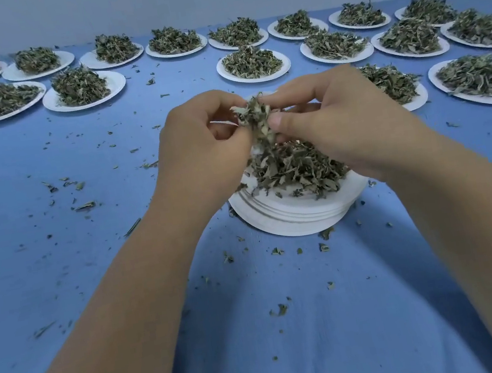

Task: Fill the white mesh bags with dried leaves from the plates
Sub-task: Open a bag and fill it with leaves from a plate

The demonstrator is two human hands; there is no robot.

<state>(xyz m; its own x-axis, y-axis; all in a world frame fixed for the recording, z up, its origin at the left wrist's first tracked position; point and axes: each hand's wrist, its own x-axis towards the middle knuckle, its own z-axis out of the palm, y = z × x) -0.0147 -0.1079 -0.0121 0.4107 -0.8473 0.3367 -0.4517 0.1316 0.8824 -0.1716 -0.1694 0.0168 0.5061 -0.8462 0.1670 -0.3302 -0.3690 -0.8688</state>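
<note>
Both hands meet over the middle of the table (pixel 88 248), fingers curled, and together pinch a clump (pixel 255 118) of dried leaves. The left hand (pixel 199 142) takes it from 9 o'clock and the right hand (pixel 334 122) from 3 o'clock, thumb pressed on the leaves. A white scrap (pixel 253 150) shows at the left fingertips, under the clump. Whether this is the mesh bag I cannot tell, as the hands cover most of it. Straight below sits a stack (pixel 291 221) of white plates, with a loose pile (pixel 296 166) of leaves on the top one. The right wrist hides the stack's 2 o'clock edge. Around the stack stand many heaped plates. One (pixel 252 65) is at 12 o'clock, two (pixel 83 90) at 10 o'clock, and a long row (pixel 175 45) runs along the far edge. More crowd in from 1 to 3 o'clock, and the nearest of these (pixel 413 97) is half hidden behind the right hand. Crumbs (pixel 84 205) of leaf lie scattered over the blue cloth, thickest at 9 o'clock and at 6 o'clock near the stack.
</note>
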